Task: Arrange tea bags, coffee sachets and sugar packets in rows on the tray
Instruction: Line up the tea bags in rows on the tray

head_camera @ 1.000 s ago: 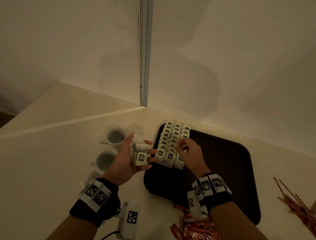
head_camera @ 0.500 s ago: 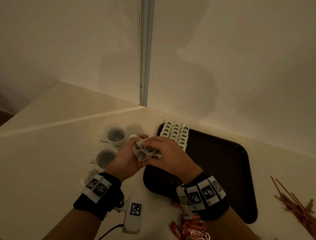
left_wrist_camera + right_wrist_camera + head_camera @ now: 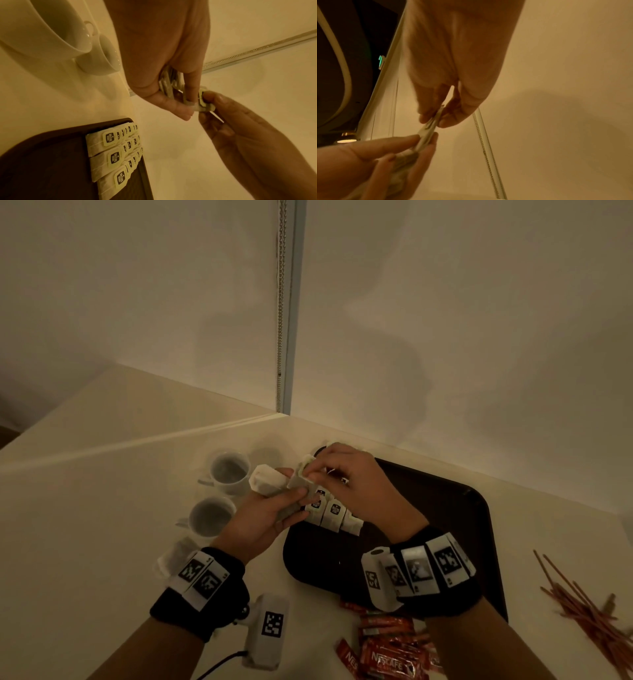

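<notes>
Paper tea bags (image 3: 330, 513) lie in three overlapping rows at the left end of the dark tray (image 3: 445, 525), tags up, each bag's long axis running along its row so the printed labels read in line. The left hand (image 3: 260, 518) grips a stack of tea bags (image 3: 270, 482) between thumb and curled fingers, just above the tray's left edge, serving as a magazine close to the rows. The right hand (image 3: 346, 477) pinches the top tea bag (image 3: 204, 100) by its tagged end between thumb and fingertip, apparently peeling it from the stack; the bag's long axis points back into the stack. Nescafé coffee sachets (image 3: 390, 652) lie loose on the counter (image 3: 102, 525) near the tray's front edge, not yet arranged. Two white cups (image 3: 219, 491) stand left of the tray.
</notes>
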### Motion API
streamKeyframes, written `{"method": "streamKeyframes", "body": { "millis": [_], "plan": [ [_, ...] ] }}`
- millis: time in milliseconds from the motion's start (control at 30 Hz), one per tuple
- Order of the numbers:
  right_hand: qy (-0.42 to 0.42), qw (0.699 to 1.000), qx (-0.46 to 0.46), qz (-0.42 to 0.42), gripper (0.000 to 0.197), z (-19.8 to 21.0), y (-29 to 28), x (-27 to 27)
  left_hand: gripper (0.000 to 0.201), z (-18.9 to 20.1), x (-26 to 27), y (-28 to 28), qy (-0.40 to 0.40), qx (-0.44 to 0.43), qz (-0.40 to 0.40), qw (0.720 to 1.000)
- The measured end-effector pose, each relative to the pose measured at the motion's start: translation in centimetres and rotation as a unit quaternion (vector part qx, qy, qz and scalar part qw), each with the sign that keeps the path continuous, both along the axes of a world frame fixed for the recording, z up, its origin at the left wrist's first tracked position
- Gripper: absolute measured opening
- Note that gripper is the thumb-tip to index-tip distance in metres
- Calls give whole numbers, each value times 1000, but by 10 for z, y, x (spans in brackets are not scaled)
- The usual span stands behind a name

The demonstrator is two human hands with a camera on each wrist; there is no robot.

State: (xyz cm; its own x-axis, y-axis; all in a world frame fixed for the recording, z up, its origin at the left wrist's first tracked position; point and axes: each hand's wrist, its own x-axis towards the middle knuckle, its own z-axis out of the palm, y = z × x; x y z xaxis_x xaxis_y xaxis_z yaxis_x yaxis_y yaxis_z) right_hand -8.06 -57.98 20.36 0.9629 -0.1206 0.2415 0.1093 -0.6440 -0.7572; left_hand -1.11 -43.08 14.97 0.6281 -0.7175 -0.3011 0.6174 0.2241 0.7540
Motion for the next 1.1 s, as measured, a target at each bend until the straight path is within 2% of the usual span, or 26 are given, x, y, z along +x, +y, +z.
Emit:
{"method": "streamKeyframes", "body": {
  "millis": [100,200,267,333,433,633,700,833,933,1033,1100],
  "plan": [
    [-20,999,20,-41,19,15,2,-1,20,2,0,-2,-6,10,3,1000],
    [-18,999,-19,-40,17,23,0,-4,36,6,5,-1,-15,20,33,999],
    [-18,998,-56,-30,15,25,-1,-5,27,6,9,-2,-78,29,45,996],
    [-19,998,-50,-29,15,27,-1,-5,14,5,12,-2,-152,34,49,987],
    [-7,998,-16,-52,13,28,-2,-7,22,11,12,-2,-209,12,35,977],
    [7,998,26,-54,4,29,-1,-12,18,24,11,-8,-408,32,54,911],
    [3,998,36,-48,5,30,-1,-12,15,21,12,-7,-421,45,36,905],
    [-5,997,51,-52,4,35,-2,-11,28,26,5,-7,-392,16,31,919],
    [-8,997,57,-60,5,37,-7,-9,19,30,3,-7,-415,13,29,909],
    [-6,996,67,-60,6,35,-9,-10,24,31,6,-6,-436,36,14,899],
    [-6,996,69,-64,6,34,-8,-11,28,31,7,-7,-409,21,11,912]
  ]
}}
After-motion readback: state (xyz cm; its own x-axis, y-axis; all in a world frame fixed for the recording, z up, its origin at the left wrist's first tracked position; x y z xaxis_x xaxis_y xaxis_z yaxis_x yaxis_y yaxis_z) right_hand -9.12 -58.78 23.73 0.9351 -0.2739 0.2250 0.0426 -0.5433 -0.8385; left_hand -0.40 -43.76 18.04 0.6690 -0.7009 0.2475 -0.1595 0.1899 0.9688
